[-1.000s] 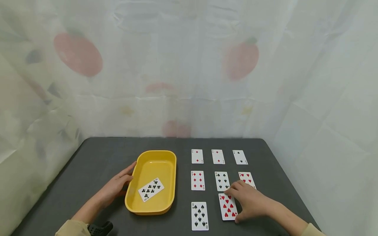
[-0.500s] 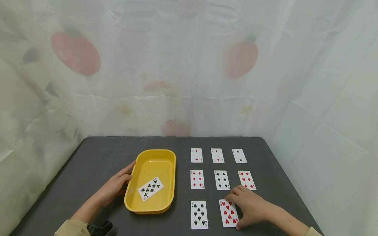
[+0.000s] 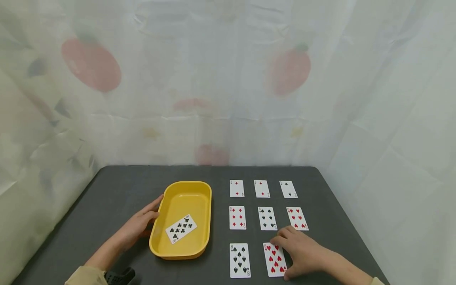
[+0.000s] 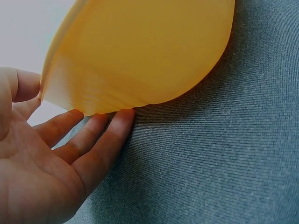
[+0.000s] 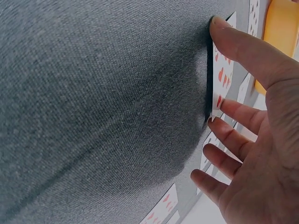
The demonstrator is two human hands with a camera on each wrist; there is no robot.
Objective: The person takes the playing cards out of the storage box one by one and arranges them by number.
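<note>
Head view: the right hand point(image 3: 303, 253) rests on the near right part of the dark table point(image 3: 117, 190), its thumb and fingers pinching the edges of the heart card point(image 3: 273, 258), which lies in the near row of a grid of cards. The right wrist view shows the thumb point(image 5: 243, 44) at one end of that card and a fingertip at the other, with the card's edge raised off the cloth. The spade card point(image 3: 240, 260) lies just left of it, apart. The left hand point(image 3: 139, 225), fingers straight and relaxed, touches the left wall of the yellow tray point(image 3: 204, 206); its fingertips point(image 4: 122, 116) sit under the tray's rim. A club card point(image 3: 181, 228) lies inside the tray.
</note>
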